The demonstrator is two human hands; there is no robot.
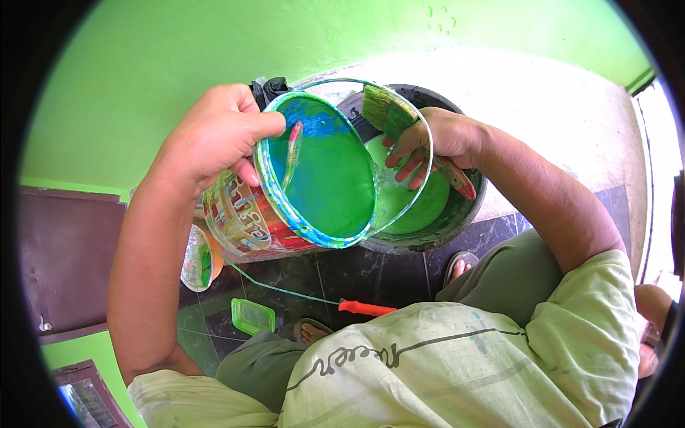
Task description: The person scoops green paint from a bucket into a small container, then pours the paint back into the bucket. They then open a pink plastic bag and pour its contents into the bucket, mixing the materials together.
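Note:
My left hand (217, 132) grips the rim of a paint bucket (239, 217), which is tilted with its mouth facing right. Green paint (325, 178) with blue streaks covers its inside, and another brush handle (292, 153) with a red end leans in it. In my right hand (446, 139) is a paintbrush (385, 110), its green-coated bristles pointing up and left. That hand is beside the bucket's mouth, within the loop of its wire handle (421, 189). Below it stands a black tub (471, 203) holding light green liquid (414, 207); the tilted bucket hides its left part.
A red handle (364, 307) on a thin bent rod lies across the front of my shirt. A green plastic tray (252, 316) and a paint-smeared bowl (196, 260) are on the dark tiles at lower left. Behind the tub rises a green wall (171, 57).

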